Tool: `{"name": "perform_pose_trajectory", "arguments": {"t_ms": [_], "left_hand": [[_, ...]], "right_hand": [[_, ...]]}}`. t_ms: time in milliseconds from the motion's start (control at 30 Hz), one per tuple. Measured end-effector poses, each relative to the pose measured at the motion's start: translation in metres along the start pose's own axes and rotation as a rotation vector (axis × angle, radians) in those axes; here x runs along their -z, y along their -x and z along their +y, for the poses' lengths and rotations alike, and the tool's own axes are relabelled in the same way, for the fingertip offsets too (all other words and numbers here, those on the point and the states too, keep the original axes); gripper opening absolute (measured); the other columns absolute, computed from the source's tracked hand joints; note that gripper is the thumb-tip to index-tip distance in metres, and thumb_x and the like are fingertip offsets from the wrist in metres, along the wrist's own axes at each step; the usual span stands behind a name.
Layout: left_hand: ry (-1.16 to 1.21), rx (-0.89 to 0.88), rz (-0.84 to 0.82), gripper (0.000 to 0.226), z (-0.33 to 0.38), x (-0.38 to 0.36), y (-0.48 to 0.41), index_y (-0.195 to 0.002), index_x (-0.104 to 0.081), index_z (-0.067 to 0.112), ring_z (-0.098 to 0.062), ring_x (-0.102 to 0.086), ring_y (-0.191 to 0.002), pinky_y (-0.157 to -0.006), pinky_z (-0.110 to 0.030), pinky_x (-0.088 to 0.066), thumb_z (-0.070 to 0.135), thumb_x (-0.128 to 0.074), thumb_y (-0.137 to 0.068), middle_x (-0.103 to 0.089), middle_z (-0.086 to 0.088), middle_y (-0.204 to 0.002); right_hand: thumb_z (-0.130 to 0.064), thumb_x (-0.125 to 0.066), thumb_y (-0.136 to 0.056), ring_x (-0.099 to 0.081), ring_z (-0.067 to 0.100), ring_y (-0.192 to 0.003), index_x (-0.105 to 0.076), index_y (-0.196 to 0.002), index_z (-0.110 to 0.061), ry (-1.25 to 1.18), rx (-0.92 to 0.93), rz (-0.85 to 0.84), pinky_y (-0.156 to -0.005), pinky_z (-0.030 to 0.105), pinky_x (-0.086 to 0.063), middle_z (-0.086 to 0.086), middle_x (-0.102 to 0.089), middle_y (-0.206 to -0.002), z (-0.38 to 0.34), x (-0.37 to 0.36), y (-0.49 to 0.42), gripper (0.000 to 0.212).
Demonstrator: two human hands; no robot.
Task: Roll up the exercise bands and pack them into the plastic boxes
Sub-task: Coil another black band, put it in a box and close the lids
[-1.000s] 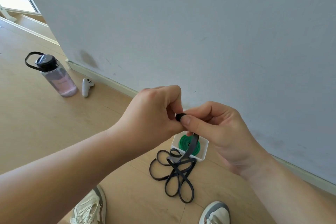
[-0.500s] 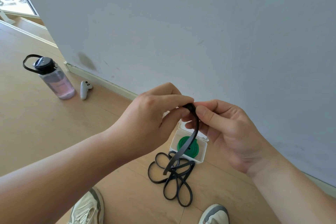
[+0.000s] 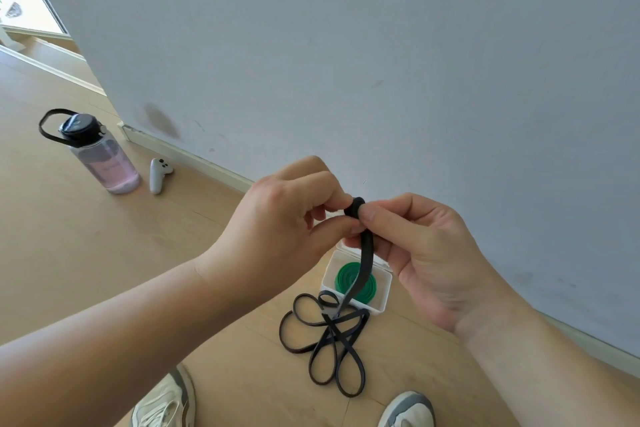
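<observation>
Both left hand [image 3: 277, 229] and right hand [image 3: 426, 253] are pinching the rolled tip of the black band [image 3: 365, 255], its tail dangling over the plastic box [image 3: 383, 291] near the wall [image 3: 346, 62].

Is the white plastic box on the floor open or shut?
Open: nothing covers the plastic box; a rolled green band shows inside.

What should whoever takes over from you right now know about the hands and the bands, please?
Left hand and right hand both pinch the small rolled start of the black band, above the floor.
The rest of it hangs down to loose loops on the floor beside the plastic box.
Done: green band lies rolled in the open box.
Left: finish rolling the black band and pack it.
</observation>
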State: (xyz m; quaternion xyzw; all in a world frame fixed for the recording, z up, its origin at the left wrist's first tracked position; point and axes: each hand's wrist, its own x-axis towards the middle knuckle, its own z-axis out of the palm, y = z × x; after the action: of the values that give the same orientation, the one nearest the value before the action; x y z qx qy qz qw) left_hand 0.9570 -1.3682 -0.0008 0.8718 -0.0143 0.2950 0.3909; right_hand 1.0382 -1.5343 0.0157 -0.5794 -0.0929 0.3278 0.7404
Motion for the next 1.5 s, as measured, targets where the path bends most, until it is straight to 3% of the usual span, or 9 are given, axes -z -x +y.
{"name": "perform_pose_trajectory", "arguments": {"t_ms": [100,267,400,567,700,900,1067,1200,1500], "left_hand": [[-0.006,-0.038,-0.126,0.001,-0.006,0.005,-0.001,-0.089,-0.076,0.011,-0.014,-0.063,-0.07,-0.063,-0.035,-0.053,0.011,-0.076,-0.09,-0.064,0.005,-0.086],[-0.036,-0.012,-0.265,0.035,-0.008,0.01,-0.002,-0.131,-0.067,0.02,-0.004,-0.067,-0.094,-0.079,-0.018,-0.054,0.015,-0.067,-0.097,-0.066,0.012,-0.113],[-0.068,-0.043,-0.27,0.024,-0.008,0.008,0.0,-0.121,-0.072,0.019,-0.001,-0.064,-0.089,-0.078,-0.015,-0.05,0.012,-0.064,-0.099,-0.067,0.011,-0.107],[-0.113,-0.054,-0.086,0.013,-0.001,0.006,-0.003,-0.106,-0.067,0.015,-0.005,-0.06,-0.08,-0.068,-0.028,-0.054,0.021,-0.067,-0.094,-0.062,0.009,-0.097],[-0.147,-0.046,-0.016,0.018,0.0,0.009,-0.004,-0.091,-0.054,0.018,-0.004,-0.053,-0.072,-0.06,-0.019,-0.044,0.026,-0.071,-0.09,-0.057,0.009,-0.09],[-0.094,-0.061,0.016,0.028,0.0,0.003,-0.001,-0.08,-0.054,0.013,-0.014,-0.055,-0.064,-0.055,-0.036,-0.051,0.026,-0.079,-0.084,-0.059,0.004,-0.08],[-0.024,-0.008,-0.143,0.013,-0.006,0.01,-0.002,-0.097,-0.07,0.015,-0.01,-0.066,-0.077,-0.068,-0.032,-0.057,0.02,-0.079,-0.089,-0.066,0.011,-0.091],[-0.003,0.007,-0.279,0.039,-0.007,0.013,-0.002,-0.133,-0.066,0.023,-0.006,-0.067,-0.098,-0.08,-0.017,-0.053,0.014,-0.07,-0.096,-0.067,0.014,-0.113],[-0.057,-0.01,-0.11,0.018,0.002,0.009,-0.004,-0.11,-0.066,0.018,-0.009,-0.064,-0.081,-0.071,-0.033,-0.056,0.02,-0.068,-0.093,-0.063,0.011,-0.097]], "right_hand": [[-0.01,-0.079,-0.069,-0.07,0.037,-0.075,-0.074,-0.081,0.001,0.156,0.056,0.049,-0.08,0.042,-0.061,0.03,-0.073,-0.084,-0.004,0.008,-0.003,0.017],[0.0,-0.077,-0.079,-0.073,0.035,-0.077,-0.073,-0.087,0.009,0.296,0.074,0.023,-0.084,0.04,-0.063,0.029,-0.075,-0.084,-0.004,0.009,-0.002,0.012],[-0.001,-0.078,-0.08,-0.076,0.041,-0.081,-0.077,-0.088,0.003,0.314,0.115,0.043,-0.08,0.039,-0.064,0.024,-0.078,-0.085,-0.004,0.006,-0.002,0.009],[-0.01,-0.074,-0.075,-0.075,0.032,-0.076,-0.074,-0.092,0.002,-0.052,-0.034,0.051,-0.074,0.037,-0.065,0.025,-0.076,-0.089,-0.005,0.0,-0.002,0.021],[-0.011,-0.075,-0.074,-0.074,0.033,-0.081,-0.077,-0.084,-0.002,-0.019,-0.053,0.006,-0.085,0.047,-0.063,0.025,-0.075,-0.089,-0.003,0.0,-0.003,0.013],[-0.01,-0.076,-0.073,-0.071,0.03,-0.08,-0.071,-0.081,-0.003,0.026,-0.016,-0.015,-0.087,0.047,-0.06,0.025,-0.074,-0.095,0.0,-0.002,-0.002,0.012],[-0.012,-0.082,-0.068,-0.07,0.037,-0.079,-0.074,-0.079,-0.002,0.225,0.056,0.045,-0.084,0.044,-0.06,0.03,-0.075,-0.089,-0.007,0.008,-0.003,0.017],[0.005,-0.077,-0.081,-0.072,0.033,-0.076,-0.075,-0.084,0.003,0.374,0.098,0.022,-0.08,0.038,-0.062,0.028,-0.075,-0.083,-0.008,0.012,-0.003,0.004],[-0.013,-0.075,-0.077,-0.074,0.035,-0.079,-0.077,-0.088,-0.001,0.001,-0.012,0.034,-0.08,0.041,-0.065,0.027,-0.076,-0.091,-0.003,0.001,-0.004,0.016]]}}
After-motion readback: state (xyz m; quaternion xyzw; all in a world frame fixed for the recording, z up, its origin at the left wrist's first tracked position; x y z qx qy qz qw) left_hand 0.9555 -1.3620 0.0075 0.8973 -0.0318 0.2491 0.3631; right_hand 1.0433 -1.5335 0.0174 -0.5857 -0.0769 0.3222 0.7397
